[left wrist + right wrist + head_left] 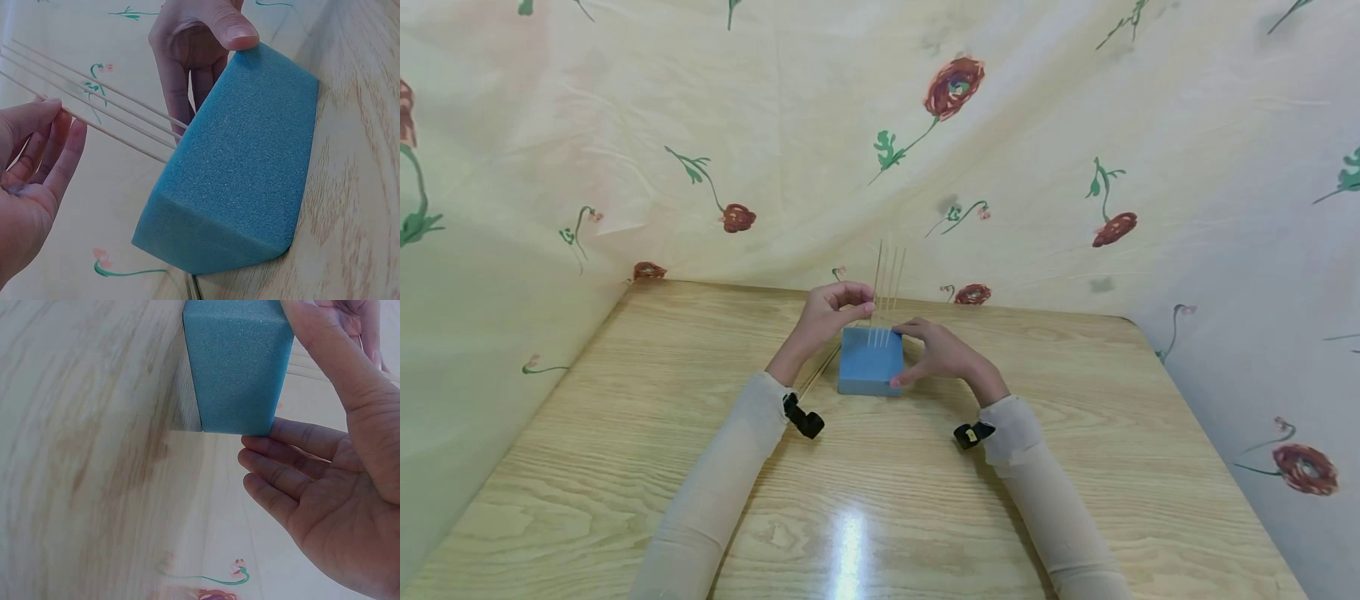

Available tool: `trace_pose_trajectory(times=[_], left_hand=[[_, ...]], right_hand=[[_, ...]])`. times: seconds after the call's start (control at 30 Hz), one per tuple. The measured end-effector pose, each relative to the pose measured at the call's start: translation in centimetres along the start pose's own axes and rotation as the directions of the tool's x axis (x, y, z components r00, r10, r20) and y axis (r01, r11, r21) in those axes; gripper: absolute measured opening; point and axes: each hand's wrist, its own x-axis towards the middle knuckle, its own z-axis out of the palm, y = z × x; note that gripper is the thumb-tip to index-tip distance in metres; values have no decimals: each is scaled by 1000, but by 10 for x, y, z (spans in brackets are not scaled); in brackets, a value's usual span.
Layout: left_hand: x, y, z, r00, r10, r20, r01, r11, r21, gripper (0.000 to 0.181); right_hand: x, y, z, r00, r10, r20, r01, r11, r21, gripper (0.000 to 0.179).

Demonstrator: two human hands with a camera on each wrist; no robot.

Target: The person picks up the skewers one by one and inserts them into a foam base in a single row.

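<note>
A blue foam block (870, 367) sits on the wooden table, with several thin wooden skewers (893, 283) standing upright in a row in its top. My left hand (832, 315) pinches the leftmost skewer (125, 142) between thumb and fingertips, above the foam. The lower end of that skewer meets the block's top in the left wrist view. My right hand (943, 350) holds the block from the right side, its thumb (240, 36) at the near edge and its fingers (281, 465) at the far end.
More loose skewers (822, 371) lie on the table left of the block, partly hidden by the left wrist. A flowered cloth (820, 125) hangs behind the table (880, 467) and along its sides. Each wrist carries a small black camera (805, 417).
</note>
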Motion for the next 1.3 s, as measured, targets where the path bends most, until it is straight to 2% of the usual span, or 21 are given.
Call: trace_pose_trajectory(times=[1.3], left_hand=[[-1, 0, -1, 1000, -1, 18, 1, 1000, 18, 18]], right_hand=[[0, 1, 1, 1000, -12, -3, 12, 1000, -2, 103]])
